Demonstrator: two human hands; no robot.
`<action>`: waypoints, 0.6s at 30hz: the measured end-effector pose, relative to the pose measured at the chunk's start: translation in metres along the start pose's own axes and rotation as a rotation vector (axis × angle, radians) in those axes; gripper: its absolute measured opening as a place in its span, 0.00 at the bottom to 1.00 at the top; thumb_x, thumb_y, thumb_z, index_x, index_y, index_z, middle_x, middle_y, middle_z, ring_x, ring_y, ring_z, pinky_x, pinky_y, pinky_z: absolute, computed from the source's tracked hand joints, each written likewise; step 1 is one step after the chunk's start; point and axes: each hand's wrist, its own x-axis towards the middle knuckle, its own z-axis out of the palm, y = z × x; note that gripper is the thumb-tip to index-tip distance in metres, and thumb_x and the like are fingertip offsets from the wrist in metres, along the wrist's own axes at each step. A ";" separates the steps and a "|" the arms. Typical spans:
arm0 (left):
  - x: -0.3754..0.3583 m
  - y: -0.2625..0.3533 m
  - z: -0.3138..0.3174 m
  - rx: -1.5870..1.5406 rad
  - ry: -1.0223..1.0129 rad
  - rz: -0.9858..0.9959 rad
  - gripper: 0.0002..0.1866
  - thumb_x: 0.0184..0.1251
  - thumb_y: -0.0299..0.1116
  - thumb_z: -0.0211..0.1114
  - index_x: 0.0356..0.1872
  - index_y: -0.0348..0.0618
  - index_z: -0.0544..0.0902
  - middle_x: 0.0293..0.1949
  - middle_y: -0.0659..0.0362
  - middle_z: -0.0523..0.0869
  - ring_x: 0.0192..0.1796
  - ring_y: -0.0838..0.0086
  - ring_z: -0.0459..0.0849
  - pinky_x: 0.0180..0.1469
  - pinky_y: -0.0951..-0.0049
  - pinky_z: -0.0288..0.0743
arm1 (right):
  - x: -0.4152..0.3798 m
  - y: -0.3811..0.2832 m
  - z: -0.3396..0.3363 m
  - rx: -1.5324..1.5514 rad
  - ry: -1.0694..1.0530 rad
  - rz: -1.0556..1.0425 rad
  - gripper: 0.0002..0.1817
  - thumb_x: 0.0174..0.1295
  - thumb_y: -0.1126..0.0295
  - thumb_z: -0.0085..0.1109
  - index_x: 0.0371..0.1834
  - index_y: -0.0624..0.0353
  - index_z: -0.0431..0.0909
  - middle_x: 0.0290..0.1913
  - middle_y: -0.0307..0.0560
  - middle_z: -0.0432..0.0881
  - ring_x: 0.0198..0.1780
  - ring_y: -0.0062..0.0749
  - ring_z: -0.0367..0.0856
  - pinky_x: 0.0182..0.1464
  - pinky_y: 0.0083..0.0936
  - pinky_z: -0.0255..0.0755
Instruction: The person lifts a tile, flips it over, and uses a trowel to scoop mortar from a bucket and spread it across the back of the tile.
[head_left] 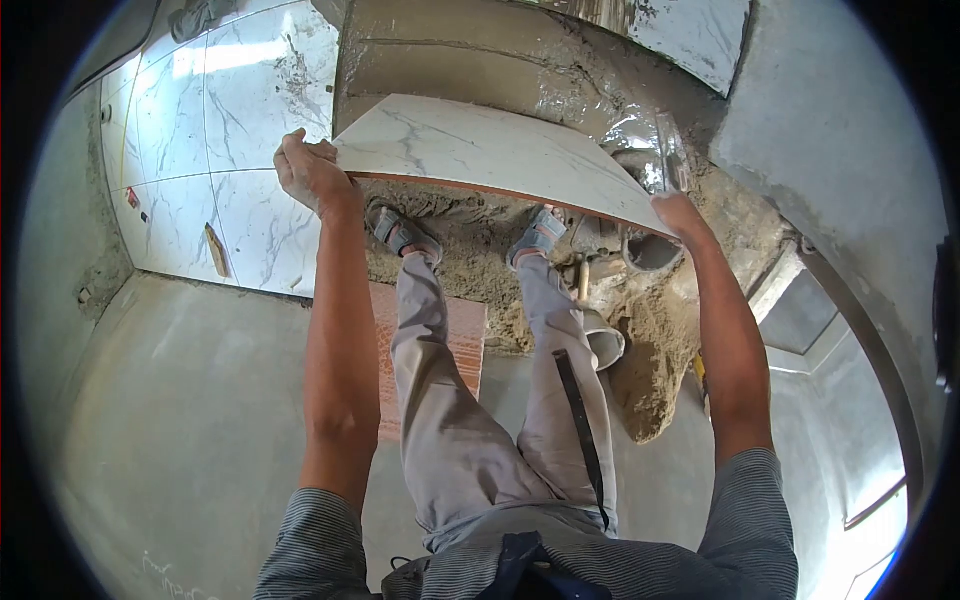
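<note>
A large white tile with grey marble veins (480, 150) is held out in front of me, tilted over the floor. My left hand (318, 175) grips its left end, fingers curled over the edge. At the opposite end my right hand (682, 215) is closed round the edge, with most of its fingers hidden. Beyond the tile lies a bed of wet grey mortar (450, 60), shiny on its right part. Laid marble-look tiles (170, 120) border the mortar on the left.
Loose sand (450, 225) lies under my sandalled feet, and a bucket (603, 342) stands by my right leg. A reddish tile (430, 350) rests behind my feet. A wood scrap (216, 250) lies on the laid tiles. Another marbled tile (700, 35) is at the far right.
</note>
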 end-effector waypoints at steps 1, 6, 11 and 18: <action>-0.001 -0.001 -0.001 -0.019 0.017 0.001 0.13 0.56 0.38 0.54 0.36 0.38 0.73 0.16 0.62 0.66 0.23 0.73 0.69 0.34 0.65 0.71 | 0.001 0.004 0.004 0.000 0.025 -0.037 0.22 0.53 0.60 0.46 0.36 0.73 0.78 0.41 0.73 0.76 0.48 0.60 0.76 0.52 0.37 0.68; -0.008 0.004 0.003 -0.047 0.083 -0.064 0.12 0.55 0.37 0.55 0.35 0.38 0.73 0.16 0.62 0.67 0.23 0.73 0.69 0.34 0.66 0.71 | -0.015 -0.009 -0.007 -0.033 0.014 -0.113 0.23 0.54 0.60 0.46 0.35 0.74 0.77 0.39 0.73 0.77 0.47 0.61 0.76 0.50 0.39 0.68; -0.030 -0.010 0.005 -0.057 0.024 -0.024 0.11 0.58 0.36 0.52 0.32 0.38 0.73 0.16 0.62 0.68 0.22 0.77 0.67 0.27 0.75 0.62 | -0.038 -0.005 -0.020 0.166 -0.038 0.072 0.24 0.57 0.58 0.47 0.40 0.74 0.76 0.40 0.69 0.79 0.47 0.55 0.78 0.49 0.37 0.69; -0.053 -0.009 0.010 -0.060 0.039 -0.073 0.12 0.55 0.38 0.56 0.34 0.40 0.74 0.19 0.61 0.70 0.24 0.74 0.69 0.30 0.70 0.66 | -0.031 0.022 -0.021 0.042 0.025 0.108 0.26 0.58 0.56 0.48 0.41 0.74 0.76 0.44 0.70 0.78 0.50 0.54 0.77 0.51 0.36 0.68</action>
